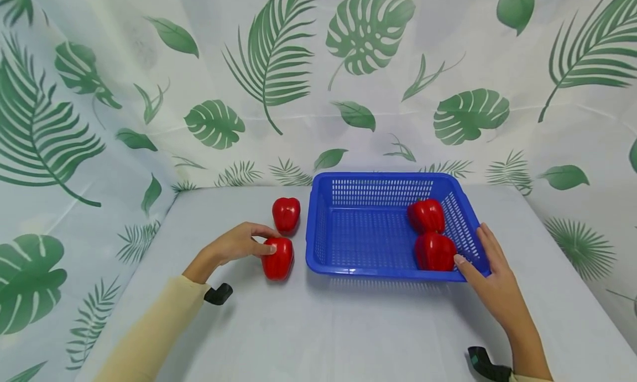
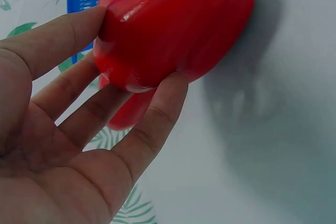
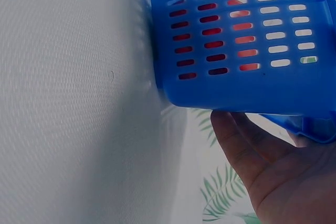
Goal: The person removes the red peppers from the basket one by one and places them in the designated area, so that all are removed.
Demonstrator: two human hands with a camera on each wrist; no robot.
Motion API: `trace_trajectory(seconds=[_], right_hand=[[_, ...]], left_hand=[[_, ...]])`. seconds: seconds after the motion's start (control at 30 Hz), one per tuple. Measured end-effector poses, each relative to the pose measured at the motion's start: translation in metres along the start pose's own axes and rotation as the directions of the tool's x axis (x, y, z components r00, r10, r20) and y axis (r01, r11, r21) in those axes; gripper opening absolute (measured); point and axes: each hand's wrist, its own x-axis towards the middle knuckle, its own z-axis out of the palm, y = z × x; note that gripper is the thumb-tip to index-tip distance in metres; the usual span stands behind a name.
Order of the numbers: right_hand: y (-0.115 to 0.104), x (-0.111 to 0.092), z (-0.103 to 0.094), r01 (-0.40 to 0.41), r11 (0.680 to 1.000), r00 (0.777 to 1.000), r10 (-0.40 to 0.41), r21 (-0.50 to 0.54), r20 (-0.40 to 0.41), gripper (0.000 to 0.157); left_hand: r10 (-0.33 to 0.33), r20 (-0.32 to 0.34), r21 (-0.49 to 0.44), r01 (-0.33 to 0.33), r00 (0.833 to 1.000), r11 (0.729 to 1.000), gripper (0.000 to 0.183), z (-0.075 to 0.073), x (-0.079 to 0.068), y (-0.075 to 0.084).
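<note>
My left hand [image 1: 240, 244] holds a red bell pepper [image 1: 277, 261] left of the basket, with thumb and fingertips on its upper part. The left wrist view shows this bell pepper [image 2: 173, 22] close up; whether it touches the table cannot be told. Just behind it stands another red bell pepper [image 1: 286, 213]. My right hand [image 1: 500, 288] grips the right front corner of a blue plastic basket [image 1: 388, 272], thumb over the rim and fingers along the outside. Inside, at the right end, lie two red bell peppers [image 1: 426, 215], one behind the other. Through the basket's slots [image 3: 239, 85], red shows in the right wrist view.
A white-covered table [image 1: 338, 326] carries everything. Behind and at the sides hangs a white cloth [image 1: 308, 127] printed with green leaves. Black wrist pieces [image 1: 218, 294] stick out by both forearms, close above the table.
</note>
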Motion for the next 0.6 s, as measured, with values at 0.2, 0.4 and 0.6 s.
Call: trace_trajectory(seconds=[0.2, 0.4, 0.6], right_hand=[[-0.0016, 0.0, -0.0003, -0.007, 1.0, 1.0, 0.007, 0.004, 0.002, 0.086], [-0.0021, 0.0016, -0.0013, -0.004, 1.0, 1.0, 0.004, -0.003, -0.006, 0.086], [-0.0016, 0.0013, -0.0009, 0.003, 1.0, 1.0, -0.003, -0.002, -0.003, 0.087]], left_hand=[[0.001, 0.007, -0.006, -0.001, 1.0, 1.0, 0.042, 0.0034, -0.0009, 0.0012], [-0.007, 0.01, -0.048, 0.008, 1.0, 0.999, 0.042, 0.0038, 0.0011, 0.0009], [-0.039, 0.013, -0.082, 0.04, 0.999, 0.996, 0.046, 0.0063, 0.003, -0.0033]])
